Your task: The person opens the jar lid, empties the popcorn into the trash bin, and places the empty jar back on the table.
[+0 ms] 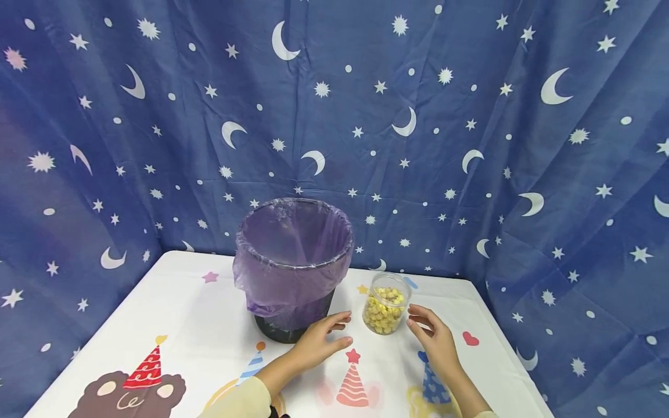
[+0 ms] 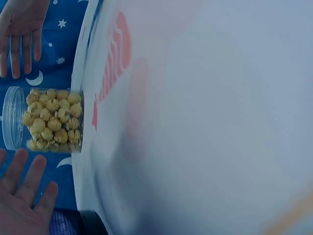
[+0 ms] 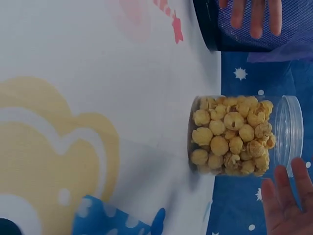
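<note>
A clear plastic jar (image 1: pixel 385 307) stands upright on the table, filled most of the way with yellow popcorn (image 3: pixel 234 134). Its see-through ringed top (image 2: pixel 13 117) may be a lid or a bare rim; I cannot tell which. To the jar's left is my left hand (image 1: pixel 321 342), fingers extended and a gap between it and the jar. On the other side my right hand (image 1: pixel 432 337) is held close to the jar wall, fingers loosely stretched, holding nothing. Both wrist views show the jar between the two hands.
A black mesh bin (image 1: pixel 323 307) lined with a purple plastic bag (image 1: pixel 292 281) stands just behind and left of my left hand. The white tablecloth (image 1: pixel 204 313) carries printed party hats and animals. A blue curtain (image 1: pixel 334 116) with moons and stars encloses the table's back and sides.
</note>
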A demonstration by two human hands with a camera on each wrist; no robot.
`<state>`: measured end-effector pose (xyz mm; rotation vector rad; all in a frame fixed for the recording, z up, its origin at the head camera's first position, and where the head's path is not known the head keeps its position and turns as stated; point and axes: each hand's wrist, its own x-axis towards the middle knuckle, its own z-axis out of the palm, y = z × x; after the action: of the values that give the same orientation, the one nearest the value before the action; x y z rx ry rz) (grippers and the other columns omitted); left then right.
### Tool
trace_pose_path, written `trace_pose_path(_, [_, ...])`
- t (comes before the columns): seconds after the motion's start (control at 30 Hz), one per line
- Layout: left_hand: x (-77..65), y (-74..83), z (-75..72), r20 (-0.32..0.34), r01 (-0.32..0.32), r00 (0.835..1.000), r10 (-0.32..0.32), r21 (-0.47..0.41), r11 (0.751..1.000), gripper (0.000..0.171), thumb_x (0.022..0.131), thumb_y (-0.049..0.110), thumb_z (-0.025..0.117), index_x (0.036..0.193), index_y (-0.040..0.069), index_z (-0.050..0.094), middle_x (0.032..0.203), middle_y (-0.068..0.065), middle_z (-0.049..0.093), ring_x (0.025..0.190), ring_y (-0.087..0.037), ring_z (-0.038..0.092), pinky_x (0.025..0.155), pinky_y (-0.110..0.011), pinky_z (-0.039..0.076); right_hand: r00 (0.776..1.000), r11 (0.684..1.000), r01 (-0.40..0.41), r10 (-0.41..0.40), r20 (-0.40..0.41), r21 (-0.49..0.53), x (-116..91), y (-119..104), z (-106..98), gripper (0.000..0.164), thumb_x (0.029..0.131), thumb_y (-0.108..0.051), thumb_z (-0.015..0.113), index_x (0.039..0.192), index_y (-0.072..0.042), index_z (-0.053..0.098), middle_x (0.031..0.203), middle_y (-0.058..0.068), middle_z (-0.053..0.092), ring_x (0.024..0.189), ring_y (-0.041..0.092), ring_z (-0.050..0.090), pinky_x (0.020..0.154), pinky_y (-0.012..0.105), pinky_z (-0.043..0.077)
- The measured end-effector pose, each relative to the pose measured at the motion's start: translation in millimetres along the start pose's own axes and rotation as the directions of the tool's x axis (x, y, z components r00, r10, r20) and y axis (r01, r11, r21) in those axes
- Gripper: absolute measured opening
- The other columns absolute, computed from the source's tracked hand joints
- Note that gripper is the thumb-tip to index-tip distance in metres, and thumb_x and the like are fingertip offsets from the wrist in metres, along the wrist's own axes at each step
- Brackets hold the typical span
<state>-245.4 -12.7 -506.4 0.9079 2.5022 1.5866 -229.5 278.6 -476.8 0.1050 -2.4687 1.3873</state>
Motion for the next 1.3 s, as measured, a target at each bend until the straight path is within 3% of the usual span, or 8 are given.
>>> trace_pose_path(0.17, [20.4, -1.4, 10.0, -0.020, 0.006, 1.000, -0.007, -0.018, 1.000, 0.065, 0.094, 0.042, 0.065, 0.148, 0.014, 0.043, 0.143, -0.008, 0.052, 0.125, -0.027, 0.057, 0.107, -0.050, 0.047, 0.999, 1.000, -0.025, 0.025, -0.038, -0.001, 11, -4, -1, 0.036, 0.094, -0.020, 0.069, 0.128, -0.009, 0.062, 0.125, 0.007, 0.065, 0.114, 0.024, 0.062, 0.089, 0.016, 0.052])
trace_pose_path(0.4, [44.4, -9.5, 16.1, -0.020, 0.040, 0.999, -0.042, -0.086, 0.995, 0.068, 0.090, 0.032, 0.072, 0.146, 0.006, 0.043, 0.144, -0.015, 0.050, 0.127, -0.035, 0.054, 0.108, -0.055, 0.045, 0.997, 0.996, -0.082, 0.082, 0.000, 0.027, 31, 6, -7, 0.051, 0.091, -0.028, 0.072, 0.136, -0.010, 0.055, 0.131, 0.013, 0.059, 0.118, 0.030, 0.059, 0.089, 0.013, 0.051])
trace_pose_path(0.53, [56.9, -11.1, 20.2, -0.024, 0.076, 0.997, -0.079, -0.102, 0.992, 0.072, 0.089, 0.030, 0.073, 0.148, 0.006, 0.041, 0.145, -0.015, 0.049, 0.129, -0.037, 0.052, 0.106, -0.054, 0.046, 0.989, 0.989, -0.144, 0.143, 0.035, 0.019, 41, 8, -11, 0.060, 0.091, -0.034, 0.071, 0.142, -0.012, 0.048, 0.140, 0.013, 0.053, 0.124, 0.031, 0.055, 0.099, 0.030, 0.053])
trace_pose_path(0.63, [65.8, -10.2, 23.7, -0.030, 0.100, 0.994, -0.104, -0.112, 0.989, 0.074, 0.088, 0.028, 0.074, 0.149, 0.005, 0.039, 0.145, -0.017, 0.048, 0.130, -0.039, 0.051, 0.106, -0.054, 0.048, 0.981, 0.982, -0.183, 0.180, 0.070, 0.040, 48, 11, -12, 0.067, 0.091, -0.037, 0.071, 0.146, -0.012, 0.044, 0.145, 0.015, 0.048, 0.129, 0.033, 0.052, 0.106, 0.046, 0.049])
trace_pose_path(0.7, [71.5, -9.8, 25.6, -0.038, 0.101, 0.994, -0.106, -0.106, 0.989, 0.075, 0.087, 0.026, 0.075, 0.148, 0.003, 0.039, 0.145, -0.019, 0.048, 0.129, -0.040, 0.051, 0.105, -0.054, 0.048, 0.976, 0.979, -0.198, 0.192, 0.099, 0.051, 53, 13, -12, 0.071, 0.090, -0.038, 0.072, 0.147, -0.011, 0.041, 0.148, 0.015, 0.045, 0.131, 0.034, 0.050, 0.108, 0.051, 0.047])
trace_pose_path(0.87, [85.2, -12.8, 28.6, -0.033, 0.105, 0.994, -0.106, -0.040, 0.994, 0.080, 0.085, 0.027, 0.077, 0.149, -0.001, 0.036, 0.144, -0.022, 0.047, 0.127, -0.041, 0.052, 0.105, -0.052, 0.048, 0.974, 0.983, -0.183, 0.176, 0.146, 0.034, 62, 20, -9, 0.076, 0.086, -0.033, 0.077, 0.148, -0.011, 0.039, 0.150, 0.015, 0.043, 0.134, 0.036, 0.047, 0.106, 0.051, 0.048])
trace_pose_path(1.13, [100.3, -21.2, 31.6, 0.024, 0.106, 0.994, -0.104, -0.122, 0.987, 0.087, 0.083, 0.023, 0.080, 0.150, -0.002, 0.032, 0.146, -0.023, 0.043, 0.131, -0.045, 0.046, 0.111, -0.054, 0.042, 0.962, 0.980, -0.191, 0.175, 0.209, 0.055, 69, 25, -3, 0.084, 0.083, -0.028, 0.080, 0.151, -0.013, 0.033, 0.152, 0.017, 0.039, 0.135, 0.038, 0.045, 0.108, 0.051, 0.046])
trace_pose_path(1.3, [105.0, -26.0, 34.0, 0.006, 0.052, 0.999, -0.052, -0.099, 0.994, 0.088, 0.082, 0.033, 0.081, 0.148, -0.003, 0.035, 0.143, -0.024, 0.045, 0.127, -0.046, 0.049, 0.109, -0.053, 0.044, 0.962, 0.983, -0.180, 0.168, 0.215, 0.039, 70, 22, 0, 0.083, 0.084, -0.026, 0.080, 0.152, -0.013, 0.033, 0.154, 0.018, 0.037, 0.136, 0.039, 0.044, 0.108, 0.050, 0.047])
